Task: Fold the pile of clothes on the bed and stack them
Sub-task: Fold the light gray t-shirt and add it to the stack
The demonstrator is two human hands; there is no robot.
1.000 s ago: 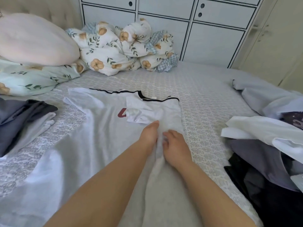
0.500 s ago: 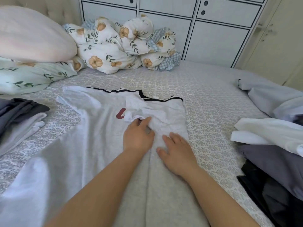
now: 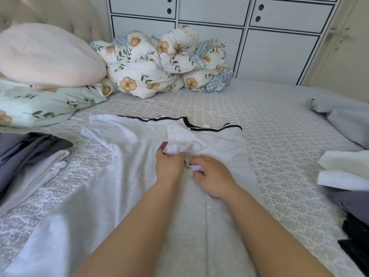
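A white T-shirt (image 3: 123, 176) with black trim and a red print lies spread on the patterned bed sheet (image 3: 279, 176), its right side folded over to the middle. My left hand (image 3: 169, 166) and my right hand (image 3: 211, 176) meet over the crumpled sleeve fabric near the shirt's chest. Both pinch the bunched white cloth with curled fingers. A stack of folded dark and grey clothes (image 3: 26, 156) lies at the left. A loose pile of white, purple and black clothes (image 3: 347, 176) lies at the right.
Pillows (image 3: 46, 56) and a bunched floral quilt (image 3: 159, 62) sit at the head of the bed. A white cabinet (image 3: 259, 37) stands behind. A grey garment (image 3: 343, 116) lies at the far right edge of the bed.
Both hands slid up the shirt from its middle toward the chest and went from flat pressing to pinching the crumpled sleeve fabric. The camera tilted slightly.
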